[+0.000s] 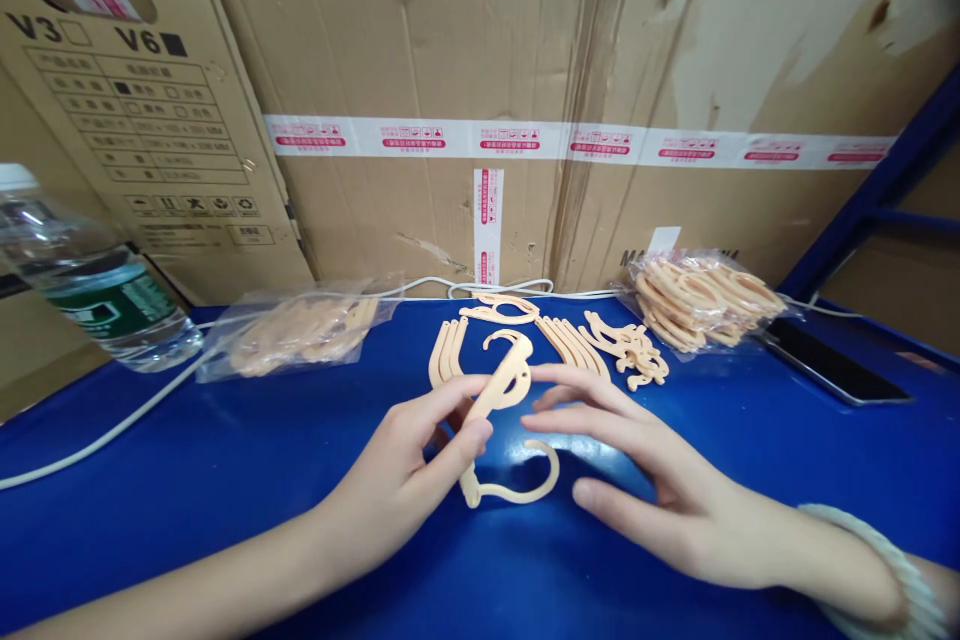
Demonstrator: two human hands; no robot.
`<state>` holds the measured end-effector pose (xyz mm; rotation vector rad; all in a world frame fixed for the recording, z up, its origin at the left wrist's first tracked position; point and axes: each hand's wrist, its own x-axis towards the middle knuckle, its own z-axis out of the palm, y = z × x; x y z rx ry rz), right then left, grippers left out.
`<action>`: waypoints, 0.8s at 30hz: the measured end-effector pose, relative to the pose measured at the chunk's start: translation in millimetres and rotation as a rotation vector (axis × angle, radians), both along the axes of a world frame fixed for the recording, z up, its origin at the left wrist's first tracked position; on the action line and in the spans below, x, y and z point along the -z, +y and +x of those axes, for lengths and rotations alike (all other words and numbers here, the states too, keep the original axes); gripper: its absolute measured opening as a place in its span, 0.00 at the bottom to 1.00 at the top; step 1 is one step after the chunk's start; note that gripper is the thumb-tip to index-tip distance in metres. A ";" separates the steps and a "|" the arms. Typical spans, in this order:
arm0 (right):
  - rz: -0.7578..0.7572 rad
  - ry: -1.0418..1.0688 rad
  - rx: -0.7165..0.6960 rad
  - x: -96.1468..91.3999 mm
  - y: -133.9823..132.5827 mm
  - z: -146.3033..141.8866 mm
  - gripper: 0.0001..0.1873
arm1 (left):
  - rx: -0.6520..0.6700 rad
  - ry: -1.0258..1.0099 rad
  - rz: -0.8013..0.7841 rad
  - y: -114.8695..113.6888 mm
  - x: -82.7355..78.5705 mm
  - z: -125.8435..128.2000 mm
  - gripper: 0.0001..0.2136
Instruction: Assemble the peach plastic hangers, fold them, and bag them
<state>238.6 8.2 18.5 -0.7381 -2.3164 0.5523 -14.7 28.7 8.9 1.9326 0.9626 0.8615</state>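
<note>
- The left hand (416, 455) pinches a beige plastic piece (499, 386) between thumb and fingers; its curled fingers are mostly hidden behind the piece.
- The right hand (664, 490) is open, fingers spread, with its index fingertip right by the piece's upper end; I can't tell whether they touch. A pale coiled band (870, 545) circles that wrist, cut off by the edge of view.
- The piece stands tilted between the hands, smooth and matte, its upper end rounded with a small hole. A slim hook curls leftward at its top, and a longer curved arm (517, 497) sweeps from its lower end towards the right thumb. The left hand covers the middle, so how the parts join there is hard to make out.
- Just beyond the hands, on the blue surface (360, 570), lie two rows of curved strips, partly hidden by fingers, and a jumble of small hooked pieces (630, 348).
- Farther out, one clear bag (300, 332) lies beyond the left hand, another beyond the right, near a dark phone (836, 360); the plastic blurs their beige contents.
</note>
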 end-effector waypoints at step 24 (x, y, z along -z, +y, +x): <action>-1.182 0.304 -0.088 22.3 3.2 -18.2 0.24 | 0.081 0.675 1.152 2.3 16.8 -0.3 0.13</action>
